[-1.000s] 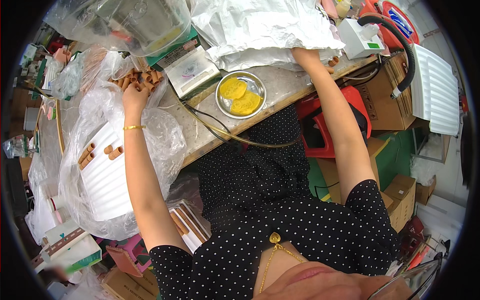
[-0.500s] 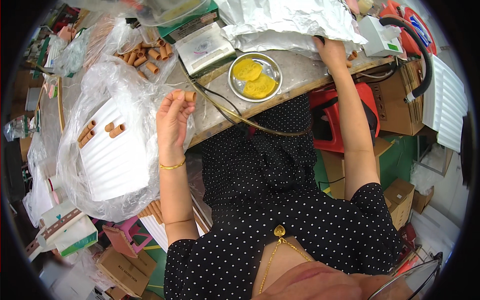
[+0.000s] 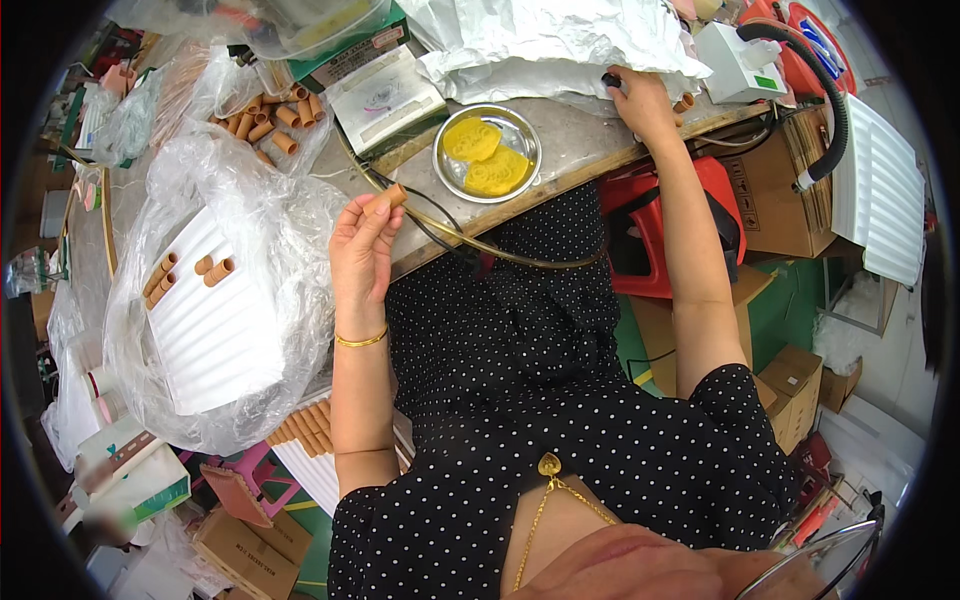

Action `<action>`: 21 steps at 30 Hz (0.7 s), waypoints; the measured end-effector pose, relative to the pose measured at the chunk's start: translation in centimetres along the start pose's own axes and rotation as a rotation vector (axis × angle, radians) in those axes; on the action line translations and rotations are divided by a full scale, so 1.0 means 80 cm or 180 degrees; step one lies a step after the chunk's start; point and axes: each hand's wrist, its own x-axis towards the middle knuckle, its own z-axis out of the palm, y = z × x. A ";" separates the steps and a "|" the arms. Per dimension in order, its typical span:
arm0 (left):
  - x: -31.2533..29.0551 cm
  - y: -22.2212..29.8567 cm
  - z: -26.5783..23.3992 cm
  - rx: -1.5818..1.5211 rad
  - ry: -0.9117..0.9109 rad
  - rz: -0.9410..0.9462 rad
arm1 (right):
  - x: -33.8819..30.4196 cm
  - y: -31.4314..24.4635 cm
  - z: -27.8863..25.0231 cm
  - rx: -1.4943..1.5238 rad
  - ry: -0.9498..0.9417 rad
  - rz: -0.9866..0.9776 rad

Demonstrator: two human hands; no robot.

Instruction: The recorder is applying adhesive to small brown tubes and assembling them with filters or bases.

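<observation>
Overhead, the single head view showed the left hand raised just left of the frame's centre, its fingertips pinched closed on a short brown tube. The tube's long axis ran up and to the right, toward the round metal dish lying a little further up and right on the bench; tube and dish stood near but apart. That dish held two yellow pads. The left hand was clearly the nearer one to both tube and dish.

The right hand sat in the upper right, resting at the bench edge under crumpled white paper, fingers curled on a small dark object that was too small to make out. A thin hose curved along the bench edge between the tube and the dish, lying right in the line between them.

More loose brown tubes lay heaped in the upper left beside a white scale. Lower left, a ribbed white tray inside clear plastic wrap carried a few tubes laid in its grooves. A red stool stood under the bench at right, with cardboard boxes beyond.
</observation>
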 end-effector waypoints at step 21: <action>-0.013 -0.018 0.019 0.0169 -0.0101 0.0065 | -0.025 -0.172 -0.045 0.1853 -0.1716 -0.1108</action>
